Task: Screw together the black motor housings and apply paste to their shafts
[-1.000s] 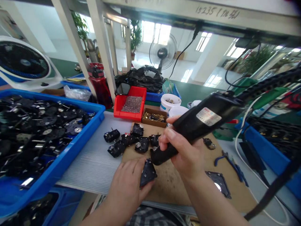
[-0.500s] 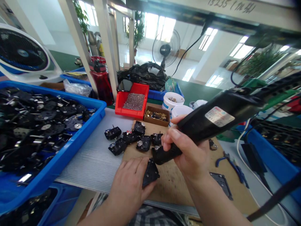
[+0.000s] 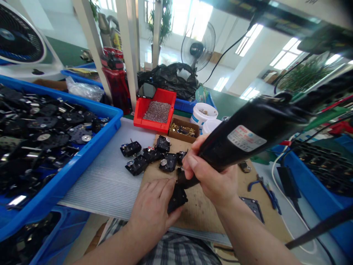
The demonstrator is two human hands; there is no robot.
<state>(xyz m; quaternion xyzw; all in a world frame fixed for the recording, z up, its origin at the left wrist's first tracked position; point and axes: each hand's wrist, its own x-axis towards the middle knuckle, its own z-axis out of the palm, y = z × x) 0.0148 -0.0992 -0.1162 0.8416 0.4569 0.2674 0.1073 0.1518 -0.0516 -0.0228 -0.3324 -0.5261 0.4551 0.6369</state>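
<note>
1. Black part (image 3: 178,198), gripped by the left hand (image 3: 156,200), sat near the front of the surface (image 3: 107,176), a grey ribbed sheet with brown cardboard (image 3: 201,217) laid over it.
2. A large blue tray (image 3: 82,158) stood on the left, heaped with dark pieces that had shiny metal discs and pins.
3. Another blue tray (image 3: 311,193) ran along the right, holding rows of dark pieces.
4. A long black power tool (image 3: 234,136) with a white label slanted down from the upper right; its lower end was at the part's upper edge, though whether the tip touched could not be told.
5. Of the two hands, the right hand (image 3: 212,173) was closed around the tool's lower half, while the left was curled over the part, open only as wide as its thickness, thumb along the near side.
6. A red bottle (image 3: 118,82) stood at the back left.
7. A red bin (image 3: 151,125) of tiny metal bits stood right of it, a phone (image 3: 147,90) at its rear.
8. Two white tubs (image 3: 197,117) and a small cardboard box (image 3: 183,137) of brass-coloured bits stood beside the bin.
9. Blue pliers (image 3: 264,191) lay on the right, near a flat black frame (image 3: 253,207).
10. Small black blocks (image 3: 168,162) lay clustered beyond the left hand.
</note>
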